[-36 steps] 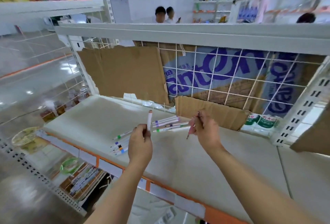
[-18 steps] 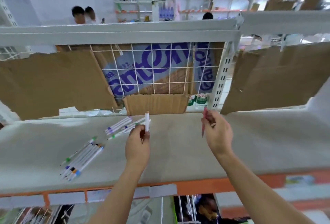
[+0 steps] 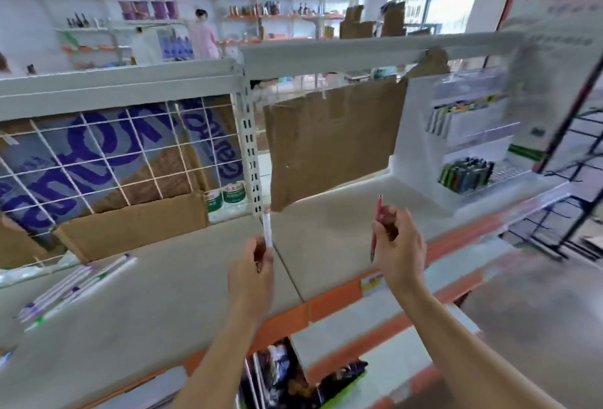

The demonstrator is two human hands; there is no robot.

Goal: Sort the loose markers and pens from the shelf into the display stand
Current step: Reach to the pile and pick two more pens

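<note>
My left hand (image 3: 253, 273) grips a white marker (image 3: 267, 229) upright, above the middle of the grey shelf (image 3: 156, 304). My right hand (image 3: 399, 250) pinches a red pen (image 3: 377, 219), also upright, a little to the right. Several loose white markers (image 3: 75, 284) lie on the shelf at the left. The clear tiered display stand (image 3: 421, 134) sits at the shelf's right end, with dark pens (image 3: 465, 173) in its lower tier and more in an upper tier.
Cardboard sheets (image 3: 329, 141) and a wire grid (image 3: 114, 154) back the shelf. A white upright post (image 3: 248, 154) divides two bays. A black wire rack (image 3: 574, 180) stands at the far right. A person stands by distant shelves. Goods fill the lower shelf below.
The view has swung to the right, bringing the display stand into sight. Both hands keep their marker and pen and have moved right, leaving the loose markers further left.
</note>
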